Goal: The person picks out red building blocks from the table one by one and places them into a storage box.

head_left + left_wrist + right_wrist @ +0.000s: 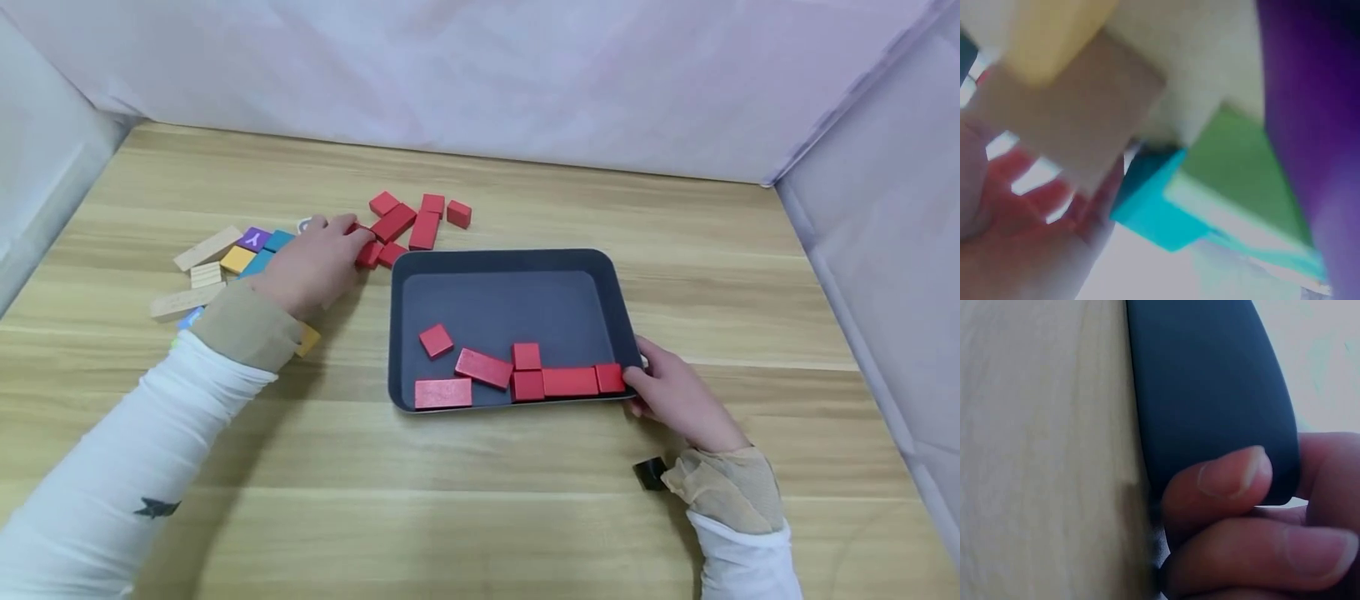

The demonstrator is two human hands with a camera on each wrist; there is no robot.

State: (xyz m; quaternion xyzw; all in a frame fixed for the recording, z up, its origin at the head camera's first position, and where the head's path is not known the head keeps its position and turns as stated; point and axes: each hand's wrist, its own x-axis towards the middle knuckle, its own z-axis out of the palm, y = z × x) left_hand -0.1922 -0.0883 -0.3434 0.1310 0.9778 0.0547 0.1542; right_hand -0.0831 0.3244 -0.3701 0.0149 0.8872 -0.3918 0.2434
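My left hand (318, 258) reaches into a group of red blocks (393, 222) left of the tray's far edge. Its fingertips touch a red block there; whether they pinch it is hidden. In the left wrist view, the fingers (1041, 194) are bent and backlit. A dark grey tray (506, 300) lies in the middle of the table, with several red blocks mostly along its near side. My right hand (678, 392) grips the tray's near right corner, thumb over the rim. The right wrist view shows its fingers (1222, 475) curled against the tray's outer wall (1210, 387).
Left of the tray, partly under my left arm, lie plain wooden blocks (187, 302) and coloured ones, among them a purple block (253, 239) and a yellow block (237, 259). A small black object (650, 473) is by my right wrist. White walls (525, 83) border the table.
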